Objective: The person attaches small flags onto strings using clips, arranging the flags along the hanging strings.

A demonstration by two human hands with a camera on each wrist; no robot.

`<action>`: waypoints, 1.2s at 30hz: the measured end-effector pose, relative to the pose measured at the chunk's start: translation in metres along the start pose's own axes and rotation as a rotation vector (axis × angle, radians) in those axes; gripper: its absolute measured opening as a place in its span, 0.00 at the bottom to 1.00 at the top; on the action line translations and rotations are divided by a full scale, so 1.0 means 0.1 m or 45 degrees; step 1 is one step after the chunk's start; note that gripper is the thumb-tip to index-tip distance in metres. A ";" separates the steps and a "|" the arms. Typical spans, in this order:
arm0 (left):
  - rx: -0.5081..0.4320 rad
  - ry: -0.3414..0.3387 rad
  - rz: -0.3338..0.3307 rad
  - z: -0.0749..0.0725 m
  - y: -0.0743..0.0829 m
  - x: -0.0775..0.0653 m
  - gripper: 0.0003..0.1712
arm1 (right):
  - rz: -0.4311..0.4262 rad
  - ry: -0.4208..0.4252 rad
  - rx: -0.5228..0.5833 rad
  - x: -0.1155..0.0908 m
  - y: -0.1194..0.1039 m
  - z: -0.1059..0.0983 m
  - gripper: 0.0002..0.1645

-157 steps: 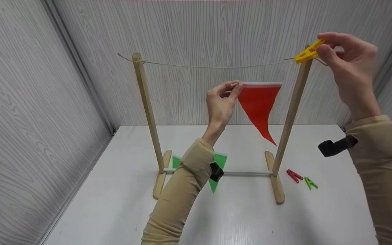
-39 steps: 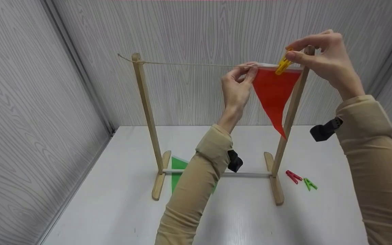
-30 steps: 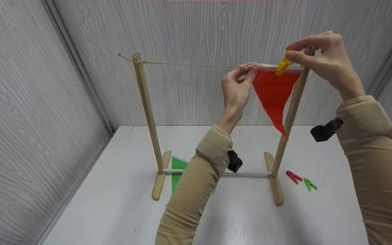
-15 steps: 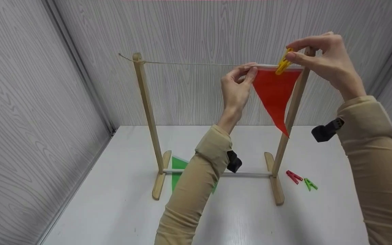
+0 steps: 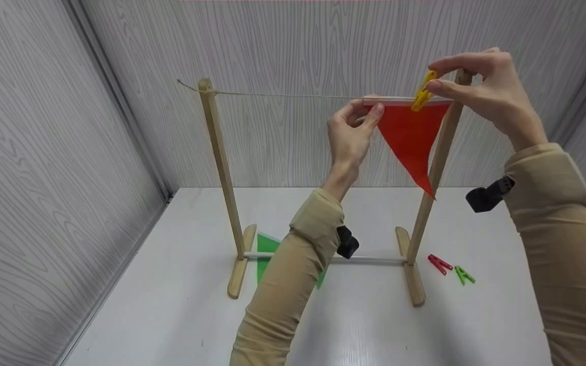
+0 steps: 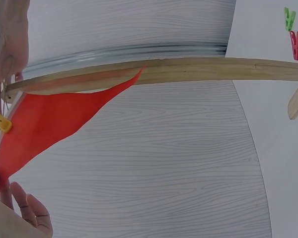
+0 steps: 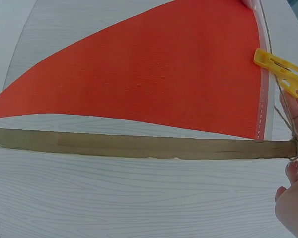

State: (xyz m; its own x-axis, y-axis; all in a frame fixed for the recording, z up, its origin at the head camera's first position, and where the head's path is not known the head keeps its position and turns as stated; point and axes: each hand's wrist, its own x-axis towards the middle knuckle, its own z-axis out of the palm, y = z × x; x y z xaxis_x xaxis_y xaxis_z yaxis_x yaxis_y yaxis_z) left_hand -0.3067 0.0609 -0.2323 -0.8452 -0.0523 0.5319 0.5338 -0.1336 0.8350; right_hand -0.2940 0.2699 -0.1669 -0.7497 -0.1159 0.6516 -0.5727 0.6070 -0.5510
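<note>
A red triangular pennant hangs point down with its white top edge along the string. My left hand pinches its upper left corner between thumb and fingers. With thumb and index finger, my right hand pinches a yellow clothespin, close to the right post. In the right wrist view the nose of the clothespin sits over the pennant's white edge and the string. The pennant's tip overlaps the right wooden post in the head view.
The string runs between two wooden posts, the left post included, joined low by a white rod. A green pennant lies on the table, partly behind my left sleeve. Red clothespin and green clothespin lie right of the stand.
Since the oldest frame, the pennant has risen to the string, and the yellow clothespin has moved left onto its top edge. Lately my left hand has shifted slightly left, baring more of the corner.
</note>
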 end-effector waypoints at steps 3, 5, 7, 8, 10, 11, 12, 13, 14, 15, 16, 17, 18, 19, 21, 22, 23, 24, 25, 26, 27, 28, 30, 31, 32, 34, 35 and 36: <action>-0.008 0.006 -0.014 -0.01 0.00 0.00 0.16 | 0.004 -0.001 -0.012 0.00 0.00 0.00 0.21; -0.017 0.007 -0.023 -0.01 0.00 0.00 0.17 | 0.005 -0.001 -0.011 0.00 0.01 0.00 0.21; -0.014 0.007 -0.028 -0.02 -0.01 0.00 0.18 | -0.004 0.002 -0.002 0.00 0.02 0.00 0.21; -0.012 0.007 -0.029 -0.02 -0.01 0.00 0.19 | -0.009 0.005 0.012 0.00 0.02 0.00 0.21; -0.006 0.008 -0.032 -0.03 -0.02 0.00 0.20 | -0.025 0.014 0.039 0.00 0.03 0.00 0.21; 0.001 0.009 -0.033 -0.04 -0.02 0.00 0.20 | -0.034 0.020 0.053 0.00 0.04 -0.01 0.21; 0.007 0.009 -0.032 -0.05 -0.03 0.00 0.21 | -0.041 0.027 0.070 0.00 0.04 -0.01 0.21; 0.010 0.008 -0.032 -0.07 -0.04 0.00 0.21 | -0.046 0.034 0.090 0.00 0.05 -0.01 0.21; 0.014 0.008 -0.031 -0.08 -0.05 -0.01 0.22 | -0.051 0.044 0.103 -0.01 0.05 -0.01 0.21; 0.022 0.007 -0.030 -0.10 -0.06 -0.01 0.22 | -0.058 0.053 0.119 -0.01 0.05 -0.01 0.21; 0.034 0.007 -0.026 -0.12 -0.07 -0.01 0.22 | -0.061 0.065 0.131 -0.02 0.06 -0.01 0.21; 0.043 0.003 -0.021 -0.14 -0.09 -0.02 0.22 | -0.064 0.079 0.145 -0.02 0.07 -0.01 0.21; 0.046 0.000 -0.018 -0.16 -0.10 -0.02 0.22 | -0.065 0.093 0.160 -0.03 0.08 -0.01 0.22; 0.051 0.000 -0.016 -0.18 -0.12 -0.02 0.23 | -0.063 0.109 0.167 -0.05 0.09 -0.01 0.22; 0.059 -0.002 -0.014 -0.22 -0.17 -0.04 0.23 | -0.067 0.151 0.181 -0.07 0.11 0.00 0.23; 0.062 -0.004 -0.013 -0.24 -0.19 -0.05 0.23 | -0.076 0.177 0.190 -0.09 0.12 0.01 0.24; 0.063 -0.007 -0.015 -0.26 -0.21 -0.06 0.23 | -0.087 0.201 0.198 -0.11 0.14 0.02 0.25; 0.066 -0.009 -0.020 -0.28 -0.24 -0.08 0.23 | -0.100 0.226 0.204 -0.13 0.15 0.03 0.26; 0.072 -0.011 -0.023 -0.30 -0.26 -0.09 0.22 | -0.116 0.249 0.212 -0.15 0.16 0.05 0.27; 0.079 -0.016 -0.025 -0.32 -0.28 -0.11 0.22 | -0.133 0.273 0.221 -0.17 0.19 0.06 0.28; 0.083 -0.022 -0.027 -0.34 -0.31 -0.13 0.22 | -0.154 0.294 0.237 -0.20 0.20 0.07 0.30; 0.092 -0.028 -0.027 -0.36 -0.34 -0.15 0.22 | -0.172 0.314 0.244 -0.22 0.22 0.09 0.30; 0.113 -0.036 -0.024 -0.40 -0.39 -0.18 0.22 | -0.188 0.342 0.285 -0.28 0.27 0.13 0.32; 0.126 -0.040 -0.023 -0.41 -0.42 -0.20 0.22 | -0.186 0.358 0.307 -0.30 0.28 0.15 0.33; 0.140 -0.045 -0.022 -0.43 -0.45 -0.22 0.22 | -0.188 0.376 0.321 -0.33 0.30 0.18 0.33; 0.174 -0.052 -0.023 -0.47 -0.50 -0.27 0.22 | -0.193 0.413 0.349 -0.38 0.33 0.24 0.35; 0.193 -0.053 -0.025 -0.48 -0.53 -0.30 0.22 | -0.190 0.429 0.363 -0.41 0.34 0.27 0.36; 0.211 -0.058 -0.027 -0.50 -0.56 -0.33 0.22 | -0.181 0.452 0.367 -0.45 0.34 0.31 0.37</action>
State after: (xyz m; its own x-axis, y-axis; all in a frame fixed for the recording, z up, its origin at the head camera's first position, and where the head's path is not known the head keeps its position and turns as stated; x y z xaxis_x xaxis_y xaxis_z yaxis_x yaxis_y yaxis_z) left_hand -0.3104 0.0204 -0.3034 -0.8560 -0.0056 0.5169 0.5166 0.0307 0.8557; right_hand -0.2902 0.2717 -0.2311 -0.5264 0.1247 0.8410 -0.7675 0.3560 -0.5331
